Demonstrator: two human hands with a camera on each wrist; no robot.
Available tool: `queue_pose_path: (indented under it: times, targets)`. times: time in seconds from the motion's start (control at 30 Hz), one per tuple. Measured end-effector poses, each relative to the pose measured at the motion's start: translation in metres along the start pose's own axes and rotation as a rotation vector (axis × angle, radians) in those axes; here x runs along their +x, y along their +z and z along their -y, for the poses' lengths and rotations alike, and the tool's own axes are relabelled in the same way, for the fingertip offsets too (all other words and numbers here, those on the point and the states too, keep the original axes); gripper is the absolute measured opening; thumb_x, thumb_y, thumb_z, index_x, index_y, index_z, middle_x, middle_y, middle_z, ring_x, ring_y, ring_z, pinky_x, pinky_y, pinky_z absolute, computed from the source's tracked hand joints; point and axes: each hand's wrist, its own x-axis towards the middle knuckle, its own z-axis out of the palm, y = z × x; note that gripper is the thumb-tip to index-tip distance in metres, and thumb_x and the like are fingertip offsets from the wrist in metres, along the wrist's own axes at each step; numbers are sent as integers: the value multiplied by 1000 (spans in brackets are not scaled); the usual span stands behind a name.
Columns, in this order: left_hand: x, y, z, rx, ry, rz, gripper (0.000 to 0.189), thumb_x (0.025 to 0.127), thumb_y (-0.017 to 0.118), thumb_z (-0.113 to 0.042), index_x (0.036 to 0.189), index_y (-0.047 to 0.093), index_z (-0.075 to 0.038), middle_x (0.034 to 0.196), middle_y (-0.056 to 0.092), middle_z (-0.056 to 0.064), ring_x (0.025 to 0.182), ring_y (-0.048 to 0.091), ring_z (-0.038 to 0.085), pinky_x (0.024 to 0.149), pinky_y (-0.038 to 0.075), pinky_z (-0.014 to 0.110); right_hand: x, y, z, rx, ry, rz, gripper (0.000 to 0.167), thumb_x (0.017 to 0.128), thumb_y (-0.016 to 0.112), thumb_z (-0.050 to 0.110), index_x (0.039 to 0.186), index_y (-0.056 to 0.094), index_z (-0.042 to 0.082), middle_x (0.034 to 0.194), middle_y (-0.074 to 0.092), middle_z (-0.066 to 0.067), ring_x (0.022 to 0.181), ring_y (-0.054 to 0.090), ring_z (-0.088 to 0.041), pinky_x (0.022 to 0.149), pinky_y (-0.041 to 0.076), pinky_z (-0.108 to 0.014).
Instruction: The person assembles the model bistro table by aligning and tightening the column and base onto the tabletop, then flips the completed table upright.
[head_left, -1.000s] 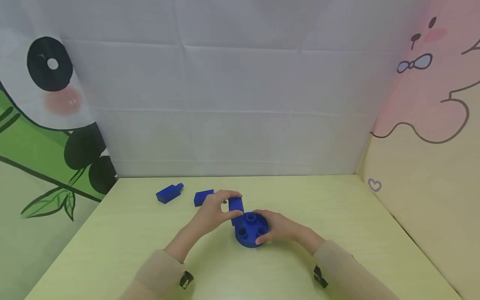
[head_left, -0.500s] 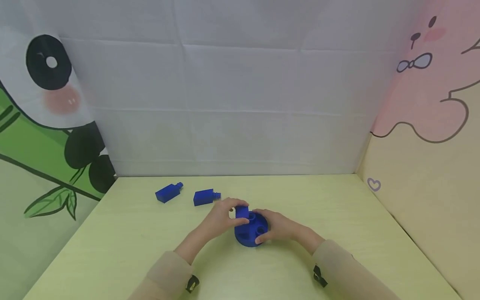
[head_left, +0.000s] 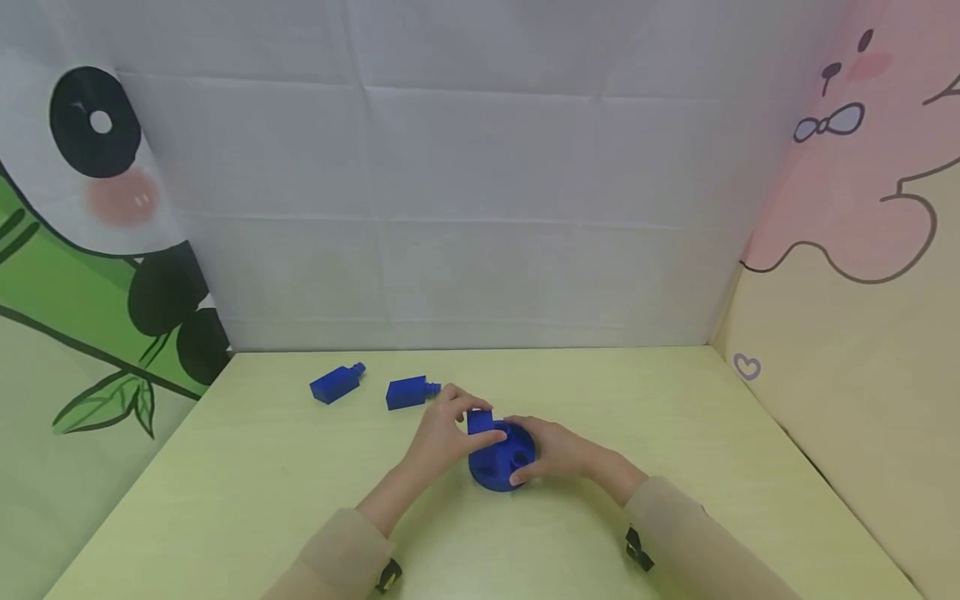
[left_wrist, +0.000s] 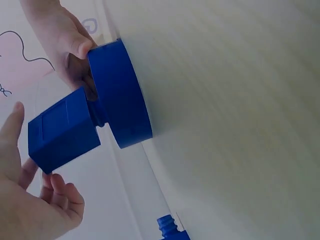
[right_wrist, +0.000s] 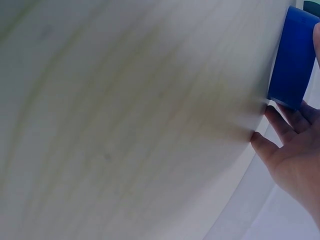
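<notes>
A round blue base [head_left: 501, 477] with sockets in its top stands on the table, and my right hand [head_left: 555, 450] grips its side between thumb and fingers. In the left wrist view a blue rectangular block with a narrow threaded neck [left_wrist: 65, 131] stands neck first at the top of the base. Around the block's outer end is my left hand [head_left: 442, 429]; its thumb shows apart from the block in the left wrist view, and a finger touches its lower corner. The right wrist view shows the right fingers [right_wrist: 282, 130] under the base's edge, their tips near the table.
Two more blue blocks with threaded necks lie on the pale yellow table [head_left: 300, 500] to the left: a nearer block [head_left: 406, 393] and a farther block [head_left: 335, 385]. A white cloth wall [head_left: 480, 233] stands behind, with printed side panels.
My left hand has brought the block rightward and down onto the base. Its thumb has since slid across the block's front and its grip has loosened. The right hand stays on the base.
</notes>
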Motion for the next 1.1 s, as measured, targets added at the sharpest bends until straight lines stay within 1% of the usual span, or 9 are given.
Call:
queue_pose_path:
  times: [0.13, 0.3, 0.43, 0.63, 0.73, 0.83, 0.93, 1.1]
  targets:
    - [0, 2, -5, 12, -42, -36, 37, 71, 80, -43, 97, 70, -18, 89, 46, -3, 74, 43, 13, 60, 39, 23, 1, 0, 0, -12, 3, 2, 90, 74, 76, 48, 144, 34, 9, 141, 45, -10, 126, 47, -28, 102, 41, -45]
    - [0, 0, -7, 9, -64, -35, 32, 74, 79, -39, 98, 70, -19, 89, 47, -2, 75, 44, 14, 61, 40, 23, 1, 0, 1, -11, 5, 5, 90, 74, 76, 47, 144, 34, 9, 141, 45, -10, 126, 47, -28, 102, 40, -46]
    - [0, -1, -6, 13, -66, -28, 32, 75, 79, -37, 101, 71, -19, 91, 48, -3, 79, 47, 17, 63, 42, 24, 1, 0, 1, -13, 8, 8, 89, 75, 76, 47, 144, 34, 9, 141, 45, -10, 126, 46, -29, 102, 40, -46]
    - [-1, -2, -3, 0, -42, -1, 37, 77, 79, -34, 107, 69, -16, 97, 51, -1, 82, 51, 19, 65, 45, 23, 2, 0, -1, -27, 13, 9, 90, 75, 76, 48, 144, 33, 10, 142, 44, -11, 127, 45, -29, 102, 40, -46]
    - [0, -3, 0, -24, -2, 18, 40, 76, 80, -29, 110, 66, -14, 100, 53, 0, 83, 53, 17, 67, 50, 26, 3, 0, -3, -25, 8, 9, 91, 75, 76, 48, 144, 33, 9, 142, 44, -11, 128, 45, -29, 102, 40, -46]
    - [0, -5, 5, -67, 69, 58, 40, 77, 79, -22, 112, 64, -11, 103, 57, 2, 87, 56, 15, 74, 54, 32, 3, 0, -3, -17, 5, 10, 91, 74, 76, 48, 144, 33, 9, 142, 45, -11, 127, 45, -29, 102, 40, -46]
    - [-1, -8, 11, -103, 141, 119, 37, 79, 77, -19, 113, 63, -10, 106, 60, 1, 93, 58, 13, 82, 53, 34, 4, 0, -4, -15, 5, 13, 91, 75, 76, 47, 144, 33, 8, 141, 45, -11, 127, 46, -29, 102, 40, -46]
    - [0, -12, 20, -132, 239, 220, 35, 86, 70, -20, 119, 61, -11, 114, 61, -1, 105, 57, 14, 90, 50, 40, 4, 1, -4, -5, 0, 10, 90, 75, 76, 46, 144, 34, 9, 141, 45, -11, 127, 46, -29, 102, 40, -46]
